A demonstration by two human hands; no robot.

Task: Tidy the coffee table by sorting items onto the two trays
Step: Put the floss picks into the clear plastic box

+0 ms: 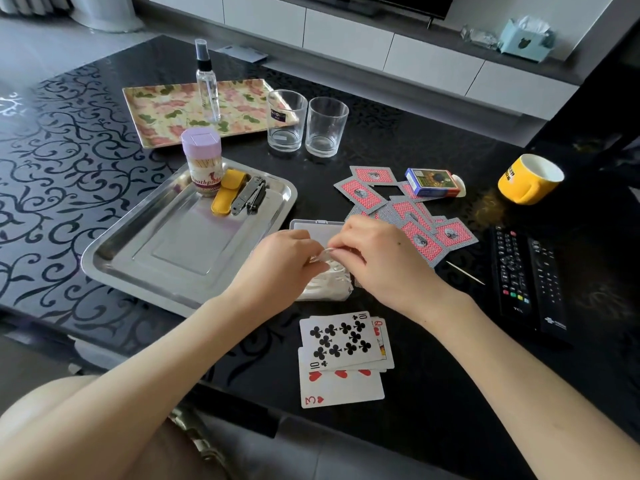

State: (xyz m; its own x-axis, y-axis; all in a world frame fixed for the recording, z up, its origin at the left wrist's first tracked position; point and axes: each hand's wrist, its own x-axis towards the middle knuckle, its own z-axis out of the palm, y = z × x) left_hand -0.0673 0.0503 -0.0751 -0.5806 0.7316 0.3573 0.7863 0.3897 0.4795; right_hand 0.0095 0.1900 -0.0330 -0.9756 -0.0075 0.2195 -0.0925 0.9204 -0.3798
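Beside steel tray (pixel 180 251), left hand (pixel 277 268), right hand (pixel 384 261), pinching possibly plastic packet (pixel 329 285)

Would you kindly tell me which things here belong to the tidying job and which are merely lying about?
Job in hand: clear packet pinched by left hand and right hand; steel tray; floral tray; glasses; playing cards; card box; mug; remotes.
Lying about: tissue box on the white cabinet.
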